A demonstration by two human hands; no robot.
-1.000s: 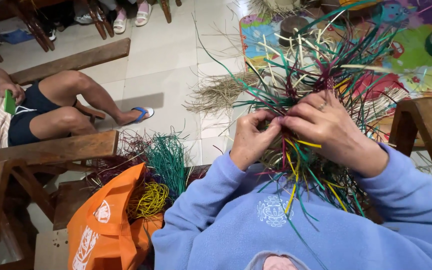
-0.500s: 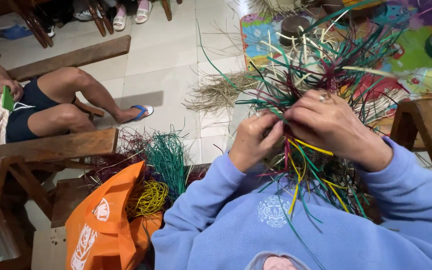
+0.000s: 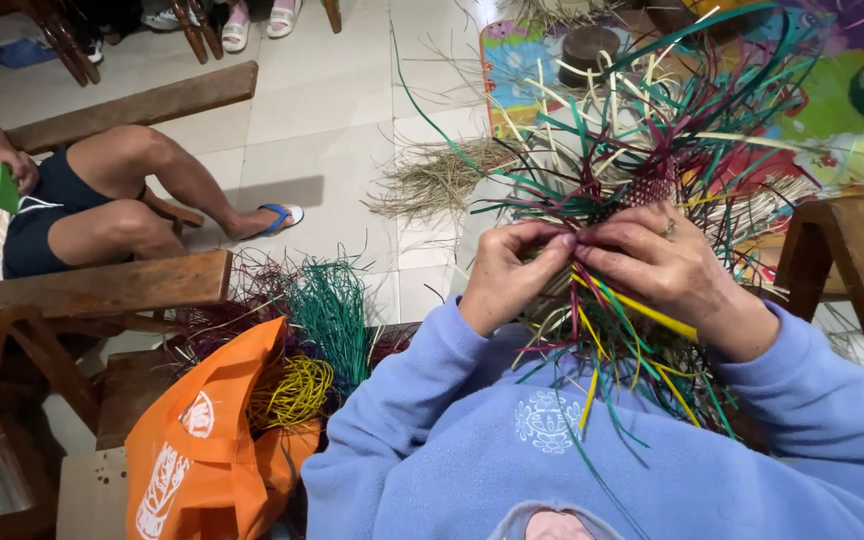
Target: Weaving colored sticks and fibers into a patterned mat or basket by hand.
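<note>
We see both hands meeting at the middle of a half-woven bundle of coloured strips (image 3: 642, 170), held above the lap of a person in a light blue sweater (image 3: 512, 450). The left hand (image 3: 507, 275) curls its fingers and thumb together, pinching strips at the weave's near edge. The right hand (image 3: 667, 265), with a ring on one finger, pinches the same spot from the 3 o'clock side, its fingertips touching those of the left. A yellow strip (image 3: 652, 315) runs out from under the right hand toward 4 o'clock. Loose green, maroon, yellow and pale ends fan out from the weave toward 12 o'clock and trail down toward 6 o'clock.

At 8 o'clock from the hands lies an orange bag (image 3: 202, 450), with coils of yellow strips (image 3: 297, 390) and a sheaf of green strips (image 3: 337, 315) just beside it. At 10 o'clock another person's bare legs (image 3: 132, 200) stretch over the tiled floor (image 3: 332, 120), between wooden benches (image 3: 102, 290). A heap of dry fibre (image 3: 442, 180) lies on the floor at 11 o'clock.
</note>
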